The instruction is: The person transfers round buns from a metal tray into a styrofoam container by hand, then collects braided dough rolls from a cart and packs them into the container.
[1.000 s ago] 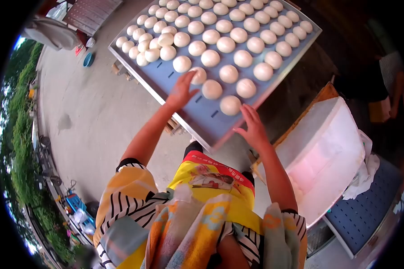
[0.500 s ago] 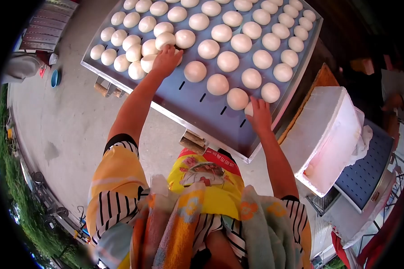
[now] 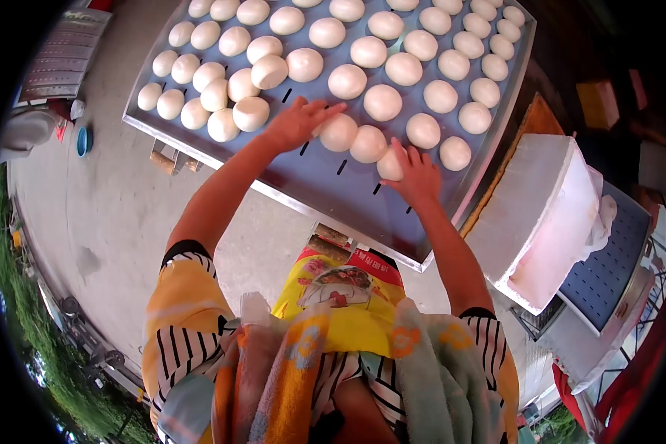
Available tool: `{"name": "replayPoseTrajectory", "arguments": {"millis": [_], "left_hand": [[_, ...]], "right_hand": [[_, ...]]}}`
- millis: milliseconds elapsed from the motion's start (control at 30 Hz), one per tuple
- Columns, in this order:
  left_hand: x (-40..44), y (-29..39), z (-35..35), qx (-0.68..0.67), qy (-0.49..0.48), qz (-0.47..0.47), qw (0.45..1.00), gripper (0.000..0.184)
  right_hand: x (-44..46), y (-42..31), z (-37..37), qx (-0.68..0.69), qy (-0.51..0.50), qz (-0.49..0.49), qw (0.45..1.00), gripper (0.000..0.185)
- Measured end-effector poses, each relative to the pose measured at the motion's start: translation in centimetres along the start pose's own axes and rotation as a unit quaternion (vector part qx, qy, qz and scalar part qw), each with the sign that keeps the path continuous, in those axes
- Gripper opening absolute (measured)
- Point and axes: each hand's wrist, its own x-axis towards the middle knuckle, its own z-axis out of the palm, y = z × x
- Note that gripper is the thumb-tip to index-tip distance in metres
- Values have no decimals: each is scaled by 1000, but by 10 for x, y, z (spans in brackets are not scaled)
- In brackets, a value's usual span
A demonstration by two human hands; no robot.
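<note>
A blue slotted tray (image 3: pixel 333 203) with a metal rim carries rows of round white dough balls (image 3: pixel 382 102). My left hand (image 3: pixel 297 124) reaches over its near part, fingers apart, the fingertips at the left side of a dough ball (image 3: pixel 338 133). Beside that ball lies another one (image 3: pixel 368 144), close against it. My right hand (image 3: pixel 417 175) is at a third ball (image 3: pixel 391 164), its fingers spread on the ball's right side. At the left, several balls are crowded together, and one of them (image 3: pixel 269 72) leans on its neighbours.
To the right stands a white foam box (image 3: pixel 529 214), a wooden board (image 3: pixel 507 159) along its side. Beyond it lies another blue slotted tray (image 3: pixel 607 259) with a white cloth (image 3: pixel 601 222) near it. A blue basin (image 3: pixel 84 140) is on the floor at the far left.
My left hand has left the crowded balls and moved right to the near row. My right hand has shifted slightly left, and the near balls now sit closer together.
</note>
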Motion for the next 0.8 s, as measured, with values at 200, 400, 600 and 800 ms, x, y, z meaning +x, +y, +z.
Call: {"name": "replayPoseTrajectory", "arguments": {"millis": [200,400,600,800], "left_hand": [[-4,40,14,76,108,-56,990,103],[-2,45,14,97,89,-67,989,97],[12,40,26,104,116,-50,986,79],[5,40,8,30,135,33,990,67]], "right_hand": [[12,30,9,67,51,-65,994,82],[38,16,-5,56,1,-138,989,91],[45,-19,-11,78,-58,-37,995,80],[24,-17,22,248,32,-44,967,56]]}}
